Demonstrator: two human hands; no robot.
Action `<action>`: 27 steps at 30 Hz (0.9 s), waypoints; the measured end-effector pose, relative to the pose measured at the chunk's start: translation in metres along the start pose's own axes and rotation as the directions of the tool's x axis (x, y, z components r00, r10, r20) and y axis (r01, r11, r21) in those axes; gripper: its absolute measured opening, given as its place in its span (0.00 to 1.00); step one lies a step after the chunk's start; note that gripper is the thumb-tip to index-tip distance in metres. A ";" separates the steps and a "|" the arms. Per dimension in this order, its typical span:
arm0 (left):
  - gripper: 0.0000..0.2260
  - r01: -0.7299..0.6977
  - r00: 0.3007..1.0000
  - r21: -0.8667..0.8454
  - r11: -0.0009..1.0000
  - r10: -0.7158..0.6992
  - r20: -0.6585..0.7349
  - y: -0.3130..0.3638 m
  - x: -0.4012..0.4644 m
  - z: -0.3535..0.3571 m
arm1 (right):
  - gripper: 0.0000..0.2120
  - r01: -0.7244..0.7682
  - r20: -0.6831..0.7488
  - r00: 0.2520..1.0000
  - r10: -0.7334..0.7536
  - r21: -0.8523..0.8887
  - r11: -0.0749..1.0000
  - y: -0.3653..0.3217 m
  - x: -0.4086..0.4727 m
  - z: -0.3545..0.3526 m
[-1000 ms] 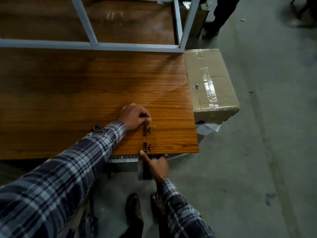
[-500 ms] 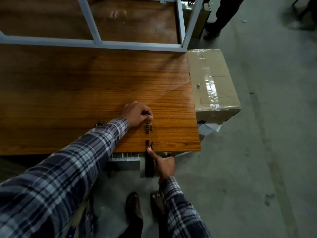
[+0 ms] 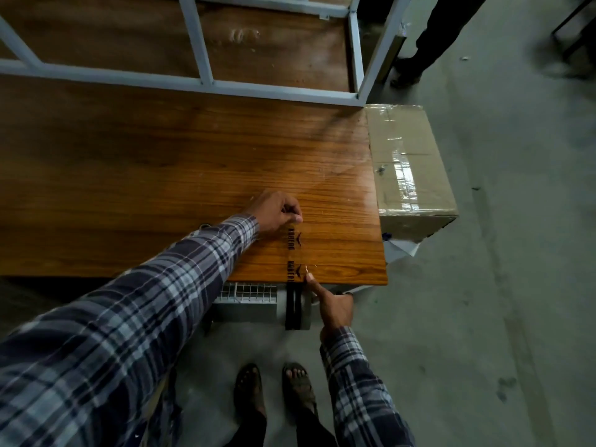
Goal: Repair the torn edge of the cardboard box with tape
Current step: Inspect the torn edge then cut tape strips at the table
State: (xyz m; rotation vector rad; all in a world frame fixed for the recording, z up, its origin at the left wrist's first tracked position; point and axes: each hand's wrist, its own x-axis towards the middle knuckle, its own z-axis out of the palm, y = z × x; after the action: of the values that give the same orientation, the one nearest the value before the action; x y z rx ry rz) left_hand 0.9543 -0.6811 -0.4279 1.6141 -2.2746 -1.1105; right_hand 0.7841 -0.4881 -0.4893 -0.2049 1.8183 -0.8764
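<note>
**Mia:** What is around the hands?

**Tom:** A shiny brown wooden tabletop [image 3: 161, 175]. Behind it stands a pale grey metal frame [image 3: 206, 82]. The floor is grey concrete [image 3: 500, 285]. Two feet in dark sandals [image 3: 274, 388] stand on it. Far off, someone's dark trouser leg and shoe [image 3: 416, 59] show by the frame.

**Mia:** Is anything in the way of the box?

**Tom:** No. The brown cardboard box [image 3: 409, 169] sits just beside the tabletop's right end, lower than the top. The hands are near it but not touching it.

**Mia:** How does the box look?

**Tom:** Its top has shiny clear tape stuck along it. The near bottom corner looks ragged, and white paper [image 3: 400, 250] pokes out under it.

**Mia:** What are the hands doing?

**Tom:** The left hand [image 3: 274, 211], in a checked sleeve, has its fingers pressed together, pinching the far end of a clear strip of tape with black letters [image 3: 295, 253]. The strip lies stretched over the tabletop's near edge. The right hand [image 3: 332, 308] has one finger pointing out, its tip on the strip at the edge. The other fingers are curled. A dark roll [image 3: 295, 308] hangs below the edge, just beside that hand.
</note>
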 end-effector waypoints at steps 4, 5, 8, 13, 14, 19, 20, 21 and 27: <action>0.09 0.010 1.000 0.018 1.000 -0.010 -0.003 0.000 -0.001 -0.001 | 0.46 -0.046 -0.159 0.987 0.034 -0.073 0.996 -0.001 -0.009 0.003; 0.08 0.009 1.000 0.014 1.000 -0.009 -0.003 0.001 -0.002 0.000 | 0.47 -0.018 -0.231 0.973 -0.018 -0.153 0.988 -0.003 -0.013 0.002; 0.07 0.005 1.000 0.048 0.999 -0.003 -0.030 0.001 -0.003 0.000 | 0.46 0.212 -0.351 0.864 -0.361 -0.396 0.893 -0.017 -0.027 -0.004; 0.03 -0.021 0.997 0.111 0.994 0.029 -0.067 0.006 -0.005 -0.006 | 0.42 0.582 0.238 0.813 -0.532 -0.312 0.751 -0.081 -0.013 0.010; 0.04 -0.021 0.997 0.118 0.993 0.030 -0.074 0.007 -0.005 -0.007 | 0.46 0.576 0.328 0.812 -0.483 -0.312 0.756 -0.095 -0.002 0.015; 0.06 -0.022 0.997 0.186 0.982 0.036 -0.071 0.015 -0.008 -0.016 | 0.60 0.375 0.546 0.817 -0.186 -0.258 0.891 -0.133 0.037 0.043; 0.07 -0.023 0.997 0.223 0.974 0.038 -0.063 0.016 -0.007 -0.018 | 0.58 0.349 0.568 0.808 -0.156 -0.249 0.903 -0.135 0.043 0.049; 0.07 -0.031 0.997 0.267 0.963 0.047 -0.056 0.017 -0.006 -0.021 | 0.56 0.331 0.583 0.800 -0.139 -0.237 0.913 -0.139 0.044 0.055; 0.12 -0.077 0.996 0.467 0.881 0.086 0.002 0.027 -0.006 -0.030 | 0.40 0.249 0.551 0.825 -0.125 -0.156 0.956 -0.138 0.055 0.062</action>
State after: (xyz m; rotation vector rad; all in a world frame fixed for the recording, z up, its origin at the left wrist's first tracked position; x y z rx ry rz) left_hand 0.9513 -0.6866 -0.3875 1.6387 -2.7179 -0.5420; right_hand 0.7793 -0.6446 -0.4509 -0.7166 1.3695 -0.6574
